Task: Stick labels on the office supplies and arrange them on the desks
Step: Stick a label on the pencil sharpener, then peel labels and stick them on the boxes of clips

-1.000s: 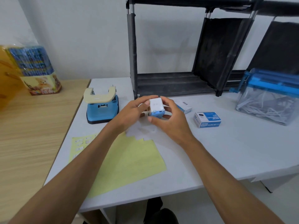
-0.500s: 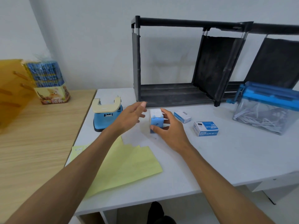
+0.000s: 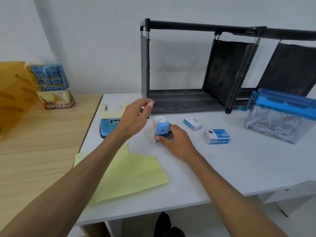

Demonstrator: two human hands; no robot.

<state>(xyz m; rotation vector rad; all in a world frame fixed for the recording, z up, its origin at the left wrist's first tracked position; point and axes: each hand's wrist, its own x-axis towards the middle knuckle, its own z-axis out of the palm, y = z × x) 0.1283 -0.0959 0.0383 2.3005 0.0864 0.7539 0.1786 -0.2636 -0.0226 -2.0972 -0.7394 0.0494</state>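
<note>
White desk point(image 3: 239, 168) carried the yellow label sheet point(image 3: 133, 177) and, just beyond it, the blue sharpener point(image 3: 162, 129) standing upright, fingers point(image 3: 158, 139) of the right hand point(image 3: 176, 144) wrapped round its base, apparently to steady it, while the left hand point(image 3: 135, 118) hovered beside, fingers loosely curled, empty.

Left arm enters from lower left, forearm bare, wrist straight. I record the left hand point(image 3: 135, 117) held above the surface, back toward the camera, fingers loosely curled, with the thumb lying beside the forefinger. Right arm enters from lower right. Right hand point(image 3: 172, 142) sits low, gripping a blue pencil sharpener point(image 3: 162, 129) — thumb at its lower edge.
</note>
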